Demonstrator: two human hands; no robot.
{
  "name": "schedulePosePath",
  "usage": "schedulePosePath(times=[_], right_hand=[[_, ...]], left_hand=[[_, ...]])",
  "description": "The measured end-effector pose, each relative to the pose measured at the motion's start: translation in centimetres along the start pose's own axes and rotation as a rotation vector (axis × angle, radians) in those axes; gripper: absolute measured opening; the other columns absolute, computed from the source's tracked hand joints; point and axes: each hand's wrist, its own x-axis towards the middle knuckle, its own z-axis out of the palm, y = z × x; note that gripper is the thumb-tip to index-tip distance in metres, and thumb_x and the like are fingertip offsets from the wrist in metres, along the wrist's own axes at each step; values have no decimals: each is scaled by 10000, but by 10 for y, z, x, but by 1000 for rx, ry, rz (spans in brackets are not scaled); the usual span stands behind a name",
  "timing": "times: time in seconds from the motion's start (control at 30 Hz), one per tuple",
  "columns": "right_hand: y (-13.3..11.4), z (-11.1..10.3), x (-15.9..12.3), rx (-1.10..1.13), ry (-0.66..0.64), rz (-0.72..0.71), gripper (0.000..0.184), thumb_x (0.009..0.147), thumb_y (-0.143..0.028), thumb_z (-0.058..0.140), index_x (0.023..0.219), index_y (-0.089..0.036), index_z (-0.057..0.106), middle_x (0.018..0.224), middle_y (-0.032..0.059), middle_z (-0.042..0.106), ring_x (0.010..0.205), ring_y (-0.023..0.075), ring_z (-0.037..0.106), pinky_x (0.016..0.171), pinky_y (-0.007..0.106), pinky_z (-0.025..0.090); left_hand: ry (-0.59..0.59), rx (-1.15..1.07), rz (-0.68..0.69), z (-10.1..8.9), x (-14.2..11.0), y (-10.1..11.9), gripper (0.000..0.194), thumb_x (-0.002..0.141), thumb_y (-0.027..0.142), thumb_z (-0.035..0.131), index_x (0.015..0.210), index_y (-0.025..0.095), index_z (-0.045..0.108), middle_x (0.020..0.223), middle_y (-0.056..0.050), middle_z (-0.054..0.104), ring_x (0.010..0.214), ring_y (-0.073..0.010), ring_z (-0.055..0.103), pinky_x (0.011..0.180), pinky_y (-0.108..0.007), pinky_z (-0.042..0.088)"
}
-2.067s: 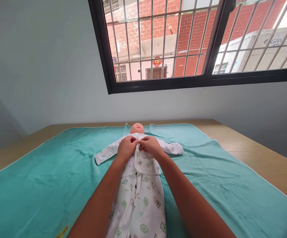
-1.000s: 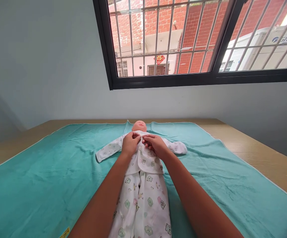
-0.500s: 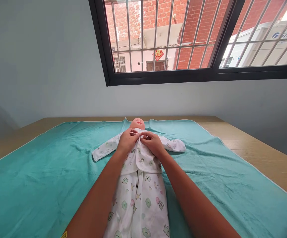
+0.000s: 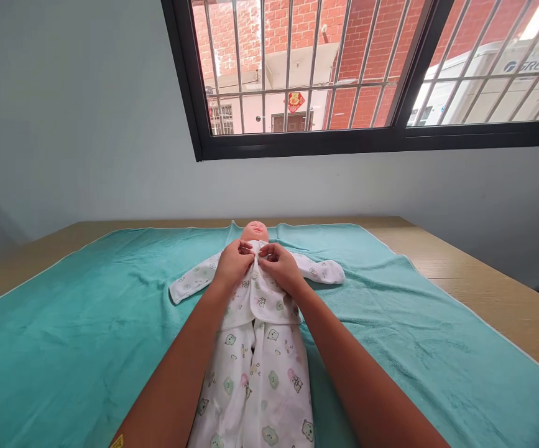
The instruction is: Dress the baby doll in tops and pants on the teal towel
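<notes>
Together, left hand [image 4: 234,260], right hand [image 4: 280,266] pinch white jacket [image 4: 269,300] (on doll [image 4: 255,231])

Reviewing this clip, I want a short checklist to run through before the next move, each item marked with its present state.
1. Left hand and right hand at the front opening of the printed baby top: ok, near the neckline.
2. Firm pinch on cloth: cannot tell, too small.
3. Doll face up: ok.
4. Button below the fingertips uncovered: ok; whether it is fastened, cannot tell.
5. Teal towel smooth on the wooden table: not ok, wrinkled in places.
</notes>
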Motion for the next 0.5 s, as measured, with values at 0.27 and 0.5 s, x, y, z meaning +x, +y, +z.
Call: schedulePosePath(times=[0.27,0.5], right_hand=[[5,-1,2,85,1,34,207,706,-252,569,904,-203,605,916,-8,637,682,114,518,612,225,406],[7,0,3,-17,-1,45,246,729,-222,507,920,-226,661,754,-33,625,608,119,499,577,230,388]], left_hand=[[64,287,147,2,-1,1,104,727,257,638,809,199,609,764,-20,652,705,-165,587,637,-259,414],[127,427,196,4,9,-17,191,788,152,508,914,172,650,966,-68,681,872,-181,621,816,-283,455]])
